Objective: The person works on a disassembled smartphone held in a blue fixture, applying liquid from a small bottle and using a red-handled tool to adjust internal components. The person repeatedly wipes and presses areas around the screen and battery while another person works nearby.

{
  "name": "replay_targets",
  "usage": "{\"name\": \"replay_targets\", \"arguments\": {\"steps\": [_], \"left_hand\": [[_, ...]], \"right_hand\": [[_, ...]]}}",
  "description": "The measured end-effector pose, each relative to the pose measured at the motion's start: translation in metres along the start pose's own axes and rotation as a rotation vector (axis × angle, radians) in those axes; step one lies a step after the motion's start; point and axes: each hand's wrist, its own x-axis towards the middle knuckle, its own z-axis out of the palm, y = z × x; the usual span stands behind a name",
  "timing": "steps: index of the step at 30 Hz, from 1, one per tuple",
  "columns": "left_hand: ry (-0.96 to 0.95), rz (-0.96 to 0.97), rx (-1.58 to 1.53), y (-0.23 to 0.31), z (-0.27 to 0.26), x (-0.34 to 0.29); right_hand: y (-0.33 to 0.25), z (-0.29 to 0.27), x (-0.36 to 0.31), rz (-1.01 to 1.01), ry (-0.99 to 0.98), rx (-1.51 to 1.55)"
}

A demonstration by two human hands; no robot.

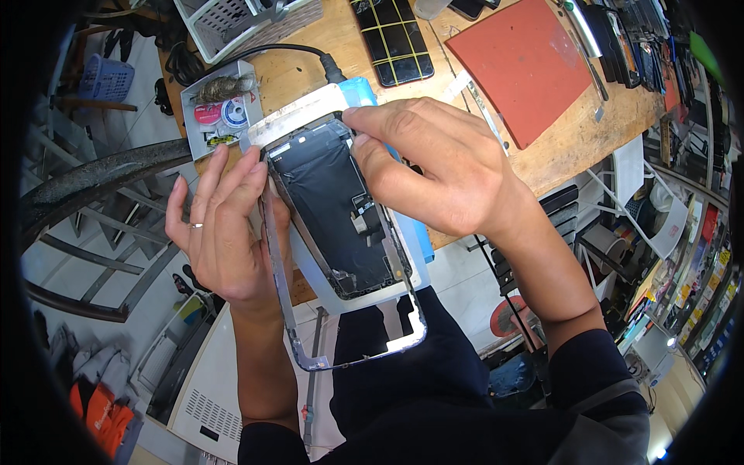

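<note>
The thin frame (404, 339) looks like metal, shiny silver at its near corner, while the black panel (322, 205) carries a dark, creased, film-like layer with a soft sheen. The surface (542, 164) is worn, stained wood, contrasting with the matt red mat (515, 74), the glossy, glass-like black phone (391, 43) and the smooth blue plastic-looking block (358, 91). A polished metal ring (197, 225) gleams; the navy sleeve (593, 364) is matt cloth.
</note>
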Motion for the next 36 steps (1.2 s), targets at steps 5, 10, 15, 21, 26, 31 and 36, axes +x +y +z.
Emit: {"name": "replay_targets", "arguments": {"steps": [5, 10, 15, 21, 26, 31, 36], "left_hand": [[0.007, -0.003, 0.003, 0.0002, 0.0012, 0.0003], [0.009, -0.011, -0.002, 0.0012, 0.0012, 0.0007], [0.01, -0.019, -0.004, 0.0027, 0.0006, 0.002], [0.012, -0.026, -0.005, 0.004, 0.0, 0.0029], [0.02, -0.026, -0.009, 0.0042, 0.0005, 0.0033], [0.017, -0.026, -0.008, 0.0041, 0.0005, 0.0034], [0.017, -0.022, -0.023, 0.0037, 0.0, 0.0037]], "right_hand": [[0.0003, -0.0011, 0.0001, 0.005, -0.012, 0.005], [0.0006, -0.0003, 0.0003, 0.005, -0.008, 0.003], [0.0011, -0.0003, 0.0009, 0.005, -0.011, 0.0], [0.0008, -0.0004, 0.0016, 0.006, -0.009, 0.005], [0.0002, -0.0017, 0.0021, 0.008, -0.016, -0.002], [-0.0005, -0.0019, 0.0031, 0.008, -0.02, -0.019], [-0.0017, -0.0023, 0.0042, 0.023, -0.024, -0.012]]}}
